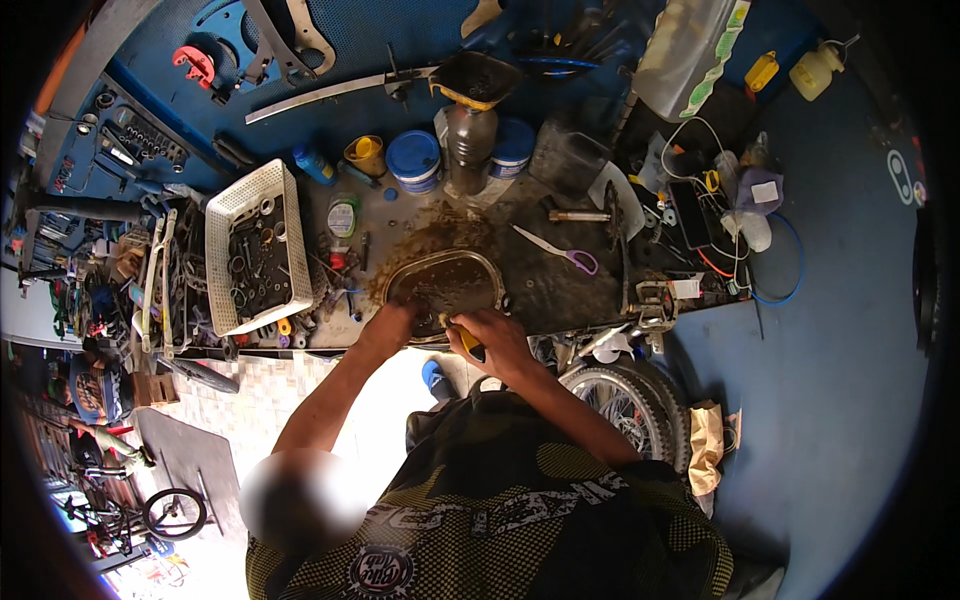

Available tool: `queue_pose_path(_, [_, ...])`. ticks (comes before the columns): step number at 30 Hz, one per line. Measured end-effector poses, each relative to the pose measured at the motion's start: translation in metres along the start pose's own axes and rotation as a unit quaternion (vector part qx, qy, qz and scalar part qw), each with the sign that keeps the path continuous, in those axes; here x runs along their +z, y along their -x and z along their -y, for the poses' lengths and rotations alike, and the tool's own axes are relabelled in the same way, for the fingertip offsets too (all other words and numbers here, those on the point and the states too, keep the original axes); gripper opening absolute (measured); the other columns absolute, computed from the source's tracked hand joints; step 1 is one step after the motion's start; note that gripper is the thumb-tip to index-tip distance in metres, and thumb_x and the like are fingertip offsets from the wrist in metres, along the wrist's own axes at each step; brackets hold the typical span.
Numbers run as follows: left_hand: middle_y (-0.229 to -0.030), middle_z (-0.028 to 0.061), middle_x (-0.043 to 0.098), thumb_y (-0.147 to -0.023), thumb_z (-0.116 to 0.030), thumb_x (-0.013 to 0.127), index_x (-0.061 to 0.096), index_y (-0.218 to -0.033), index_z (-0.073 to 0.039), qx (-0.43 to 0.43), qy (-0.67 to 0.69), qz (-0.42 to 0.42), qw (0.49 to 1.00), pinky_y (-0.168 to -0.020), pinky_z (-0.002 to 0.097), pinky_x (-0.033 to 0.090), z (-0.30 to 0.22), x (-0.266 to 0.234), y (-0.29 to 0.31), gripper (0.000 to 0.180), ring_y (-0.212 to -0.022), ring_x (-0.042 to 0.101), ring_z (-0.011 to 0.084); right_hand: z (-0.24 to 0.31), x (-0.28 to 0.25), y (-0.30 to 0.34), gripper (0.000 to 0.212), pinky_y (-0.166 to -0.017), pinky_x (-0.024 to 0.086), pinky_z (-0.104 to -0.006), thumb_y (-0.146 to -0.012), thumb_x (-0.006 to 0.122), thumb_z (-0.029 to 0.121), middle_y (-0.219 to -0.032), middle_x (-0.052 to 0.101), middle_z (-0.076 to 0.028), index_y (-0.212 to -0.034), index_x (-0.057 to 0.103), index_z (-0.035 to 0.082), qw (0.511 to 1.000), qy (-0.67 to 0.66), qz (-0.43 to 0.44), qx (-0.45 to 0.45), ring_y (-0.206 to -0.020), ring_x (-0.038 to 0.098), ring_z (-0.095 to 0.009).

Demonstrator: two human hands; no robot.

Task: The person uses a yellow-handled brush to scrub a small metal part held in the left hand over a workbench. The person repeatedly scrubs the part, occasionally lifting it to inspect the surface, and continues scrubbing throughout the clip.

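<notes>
A metal tray [497, 268] with a rounded rim and dark, wet contents sits at the front edge of the workbench. At its front left, my left hand [394, 325] reaches in over the rim, fingers curled in; whatever they hold is too dark to make out. My right hand [492, 336] is closed around a yellow-and-black handled tool [470, 345] at the tray's front right. The handle's butt points toward me, and its working end, small and pale, reaches over the tray near my left hand. What kind of tool it is does not show clearly.
Left of the tray stand a white plastic basket [217, 262] of metal parts and a clear bottle [342, 216]. Purple-handled scissors [580, 262] lie to the right. Behind are blue-lidded tubs [413, 155] and a funnel-topped bottle [470, 140]. A bicycle wheel [615, 405] stands below the bench.
</notes>
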State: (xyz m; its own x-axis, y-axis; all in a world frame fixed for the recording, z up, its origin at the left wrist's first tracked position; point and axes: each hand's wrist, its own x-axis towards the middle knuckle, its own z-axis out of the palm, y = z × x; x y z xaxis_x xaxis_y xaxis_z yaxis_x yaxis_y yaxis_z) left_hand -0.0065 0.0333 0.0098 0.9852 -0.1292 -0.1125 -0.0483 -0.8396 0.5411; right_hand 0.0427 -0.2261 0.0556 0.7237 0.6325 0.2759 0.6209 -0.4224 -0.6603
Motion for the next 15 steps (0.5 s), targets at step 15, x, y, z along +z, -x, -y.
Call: queue_pose_path(15, [-0.099,0.0139,0.077,-0.096,0.008,0.064,0.068,-0.122,0.005,-0.163,0.543,-0.138,0.812,-0.077,0.0331,0.066,-0.058,-0.010,-0.047,0.026,-0.088,0.077,0.0189,-0.021,-0.016,-0.041,0.025,-0.064,0.050,-0.0301,-0.102,0.073,0.032,-0.077,0.067,-0.001,-0.097,0.070,0.008,0.910,-0.353,-0.074,0.205,-0.073,0.061,-0.009])
